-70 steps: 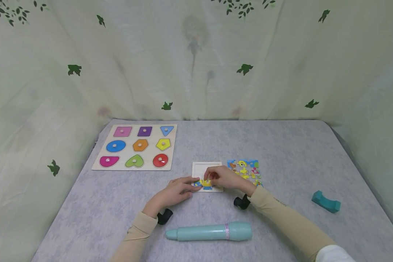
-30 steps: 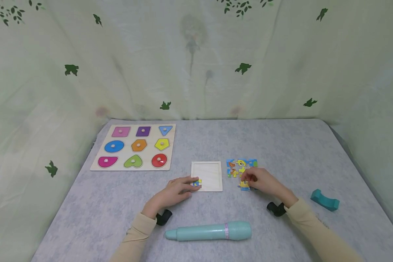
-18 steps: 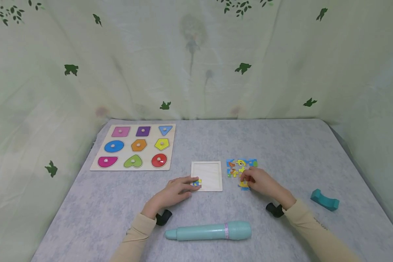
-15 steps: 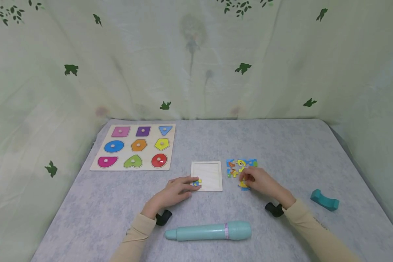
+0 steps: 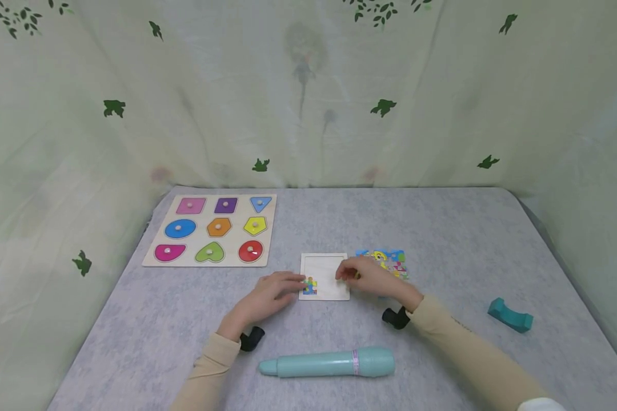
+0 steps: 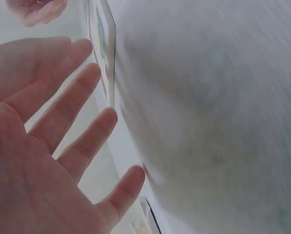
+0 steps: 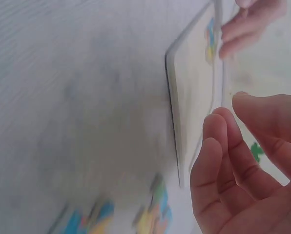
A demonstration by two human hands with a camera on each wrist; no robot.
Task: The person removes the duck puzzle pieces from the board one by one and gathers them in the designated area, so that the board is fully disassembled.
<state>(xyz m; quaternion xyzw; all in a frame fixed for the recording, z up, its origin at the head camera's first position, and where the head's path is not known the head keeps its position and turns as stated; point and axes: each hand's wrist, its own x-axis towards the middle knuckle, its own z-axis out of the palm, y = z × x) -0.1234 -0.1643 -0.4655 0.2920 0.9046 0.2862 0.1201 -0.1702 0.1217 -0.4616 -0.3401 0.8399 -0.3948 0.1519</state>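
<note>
A small white puzzle tray point(image 5: 325, 268) lies at the table's middle. One multicoloured jigsaw piece point(image 5: 310, 287) sits in its front left corner. My left hand point(image 5: 269, 294) is palm down with its fingers extended, fingertips right at the tray's left edge beside that piece. In the left wrist view its fingers point(image 6: 82, 146) are spread with nothing between them. My right hand point(image 5: 372, 277) hovers over the tray's right edge, fingers loosely bent. The right wrist view shows a gap between thumb and fingers point(image 7: 223, 141) and nothing in it. Right of the tray lie several jigsaw pieces point(image 5: 396, 258), partly hidden by the right hand.
A wooden shape board point(image 5: 236, 242) with knobbed pieces lies at the back left. A teal tube-shaped toy point(image 5: 319, 365) lies across the front of the table. A teal curved block point(image 5: 511, 315) is at the right. A printed curtain point(image 5: 308, 142) hangs behind.
My right hand has gone left from the loose pieces to the tray. The left fingers have drawn back slightly, uncovering the corner piece. Earlier, another yellow piece left the tray for the group at right.
</note>
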